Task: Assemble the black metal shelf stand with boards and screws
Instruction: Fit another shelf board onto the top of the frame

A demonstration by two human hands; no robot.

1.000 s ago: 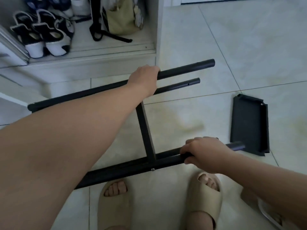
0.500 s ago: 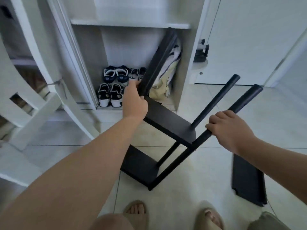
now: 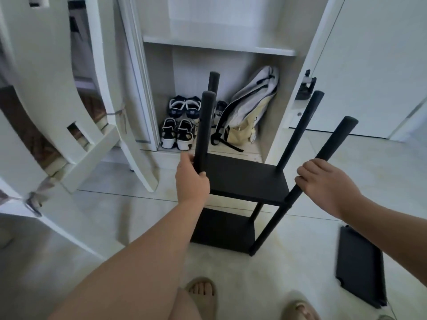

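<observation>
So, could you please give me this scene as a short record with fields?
stand: roughly upright, four posts, two boards fitted
left hand: grips the near left post
right hand: grips the near right post
loose board: flat on the floor, right of the stand
behind: open cabinet holding shoes and a backpack

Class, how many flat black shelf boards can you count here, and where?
3. The upper black board and lower black board sit fitted between the black metal poles; the loose black board lies on the tiled floor, right. More may be out of view.
</observation>
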